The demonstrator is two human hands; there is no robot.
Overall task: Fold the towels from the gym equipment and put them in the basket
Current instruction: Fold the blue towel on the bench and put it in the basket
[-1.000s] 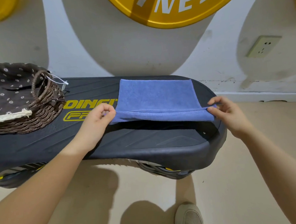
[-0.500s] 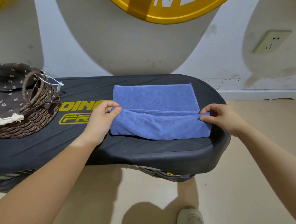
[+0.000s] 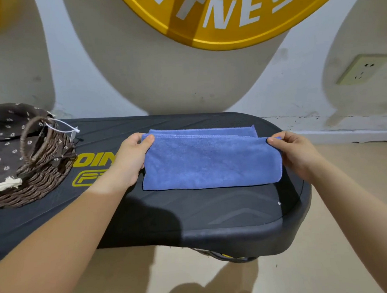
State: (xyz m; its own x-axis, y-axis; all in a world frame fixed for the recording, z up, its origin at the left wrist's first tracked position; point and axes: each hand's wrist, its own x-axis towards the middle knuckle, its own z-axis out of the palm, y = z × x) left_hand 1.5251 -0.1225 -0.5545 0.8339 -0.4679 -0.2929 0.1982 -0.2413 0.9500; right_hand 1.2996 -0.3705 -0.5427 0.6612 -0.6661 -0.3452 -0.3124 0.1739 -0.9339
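both hands' fingers (image 3: 147, 138) pinching blue towel (image 3: 211, 161) beside yellow "oin" lettering (image 3: 97, 160) on black platform (image 3: 237, 222)

Folded blue microfibre towel (image 3: 209, 161) flat on black plastic gym platform (image 3: 191, 216), far corners pinched by left hand (image 3: 130, 159) and right hand (image 3: 297, 151), brown woven wicker basket (image 3: 36, 177) with floral lining well apart at left.

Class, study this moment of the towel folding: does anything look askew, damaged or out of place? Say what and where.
Only a slight misalignment: on the blue towel, the folded-over layer sits skewed, leaving a strip of the lower layer showing along the far edge. Left hand and right hand pinch its ends. The basket stands upright; nothing looks damaged.
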